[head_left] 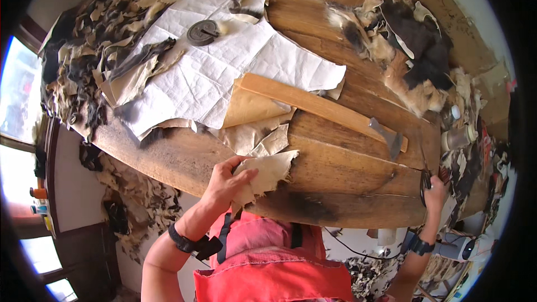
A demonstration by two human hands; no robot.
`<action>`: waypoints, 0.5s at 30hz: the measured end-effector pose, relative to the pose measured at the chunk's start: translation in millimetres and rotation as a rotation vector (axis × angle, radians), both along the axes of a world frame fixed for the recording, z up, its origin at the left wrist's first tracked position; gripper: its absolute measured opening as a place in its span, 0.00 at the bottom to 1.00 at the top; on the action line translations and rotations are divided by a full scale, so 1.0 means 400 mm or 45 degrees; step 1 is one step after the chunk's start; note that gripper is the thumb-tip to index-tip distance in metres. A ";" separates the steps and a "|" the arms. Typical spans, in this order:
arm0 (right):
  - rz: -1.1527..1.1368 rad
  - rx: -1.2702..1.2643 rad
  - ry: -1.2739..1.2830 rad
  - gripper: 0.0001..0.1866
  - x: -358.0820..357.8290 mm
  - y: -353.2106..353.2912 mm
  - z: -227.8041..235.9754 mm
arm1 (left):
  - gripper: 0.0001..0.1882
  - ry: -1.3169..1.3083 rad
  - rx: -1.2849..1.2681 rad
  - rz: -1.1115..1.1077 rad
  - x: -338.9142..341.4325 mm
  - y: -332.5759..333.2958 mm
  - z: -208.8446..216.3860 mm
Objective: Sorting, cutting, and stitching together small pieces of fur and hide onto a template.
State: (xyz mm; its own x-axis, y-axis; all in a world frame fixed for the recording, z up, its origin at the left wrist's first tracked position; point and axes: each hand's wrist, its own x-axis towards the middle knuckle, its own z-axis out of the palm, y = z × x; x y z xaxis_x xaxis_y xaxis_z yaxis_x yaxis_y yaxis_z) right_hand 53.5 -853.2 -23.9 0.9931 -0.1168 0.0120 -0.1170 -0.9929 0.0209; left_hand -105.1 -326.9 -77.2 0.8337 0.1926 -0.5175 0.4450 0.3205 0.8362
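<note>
- Left hand [226, 183]: thumb and fingers pinched on the left part of an irregular cream hide piece with ragged edges [271, 169], which lies at the near edge of a worn brown wooden table [349, 182].
- Right hand [436, 194]: at the table's right end, fingers closed around a dark-handled tool, apparently scissors [425, 182]; narrow tip points away from the body.
- Beyond the hide piece: long flat tan wooden strip [319, 106], lying diagonally; small grey metal piece [386, 137] across its right end.
- Farther left: large white textured sheet [196, 75], bearing a dark round slotted disc [202, 32].
- Far left: heap of black and cream scraps [78, 50].
- Upper right: brown and black fur pieces [422, 47].
</note>
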 end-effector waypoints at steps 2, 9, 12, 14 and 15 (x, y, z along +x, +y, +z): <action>0.106 0.044 -0.012 0.10 -0.056 0.013 0.064 | 0.18 0.005 0.036 -0.039 0.007 0.006 0.024; 0.045 1.253 0.255 0.13 -0.226 0.121 0.053 | 0.14 -0.072 -0.284 -0.833 0.040 0.015 0.085; 0.777 0.841 0.587 0.27 -0.237 0.382 0.063 | 0.11 -0.126 -0.252 -1.108 0.063 -0.026 0.089; 1.140 0.752 0.558 0.29 -0.241 0.465 0.047 | 0.13 -0.201 -0.215 -1.188 0.064 -0.028 0.087; 1.143 0.718 0.614 0.29 -0.253 0.478 0.035 | 0.15 -0.213 -0.233 -1.154 0.061 -0.037 0.084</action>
State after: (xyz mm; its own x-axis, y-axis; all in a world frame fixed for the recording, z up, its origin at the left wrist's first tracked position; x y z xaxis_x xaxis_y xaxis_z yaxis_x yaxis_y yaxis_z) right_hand -47.8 -662.2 -9.7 0.6089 0.7624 -0.2189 0.5327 -0.5975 -0.5993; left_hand -80.9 -341.6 -43.6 0.6923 -0.6388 -0.3355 0.4680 0.0436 0.8827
